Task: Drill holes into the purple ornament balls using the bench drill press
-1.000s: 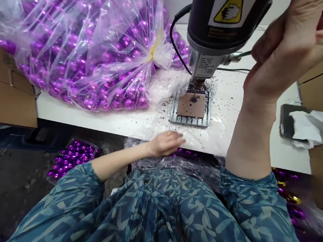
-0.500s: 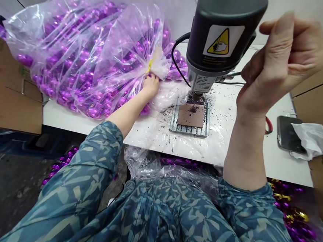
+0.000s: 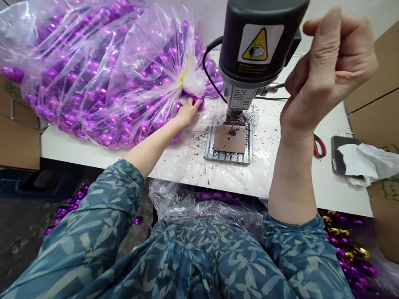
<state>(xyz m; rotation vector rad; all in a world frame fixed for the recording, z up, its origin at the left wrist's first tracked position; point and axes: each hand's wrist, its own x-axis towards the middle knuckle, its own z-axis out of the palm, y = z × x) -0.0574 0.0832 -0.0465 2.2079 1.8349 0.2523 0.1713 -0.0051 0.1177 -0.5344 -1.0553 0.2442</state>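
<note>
My left hand (image 3: 187,114) is closed on a shiny purple ball (image 3: 199,102), beside the tied neck of a big clear plastic bag (image 3: 99,69) full of such balls. My right hand (image 3: 328,72) is raised to the right of a black bench drill press (image 3: 261,49), its fingers wrapped round the end of the feed lever (image 3: 278,86). Below the drill chuck (image 3: 235,114) lies a brown square plate (image 3: 229,142) with a small hole, on a grey slotted base (image 3: 228,160). Dark shavings are scattered over both.
The white table (image 3: 348,196) carries red-handled pliers or scissors (image 3: 319,146), a phone (image 3: 338,154) and crumpled tissue (image 3: 362,161) on the right. Cardboard boxes (image 3: 9,131) flank both sides. Purple and gold balls (image 3: 352,251) lie below at right; clear plastic covers my lap.
My left hand has gone from the table's front edge up to the bag's neck and now has a purple ball in its fingers. My right hand stays on the lever; the view has shifted.
</note>
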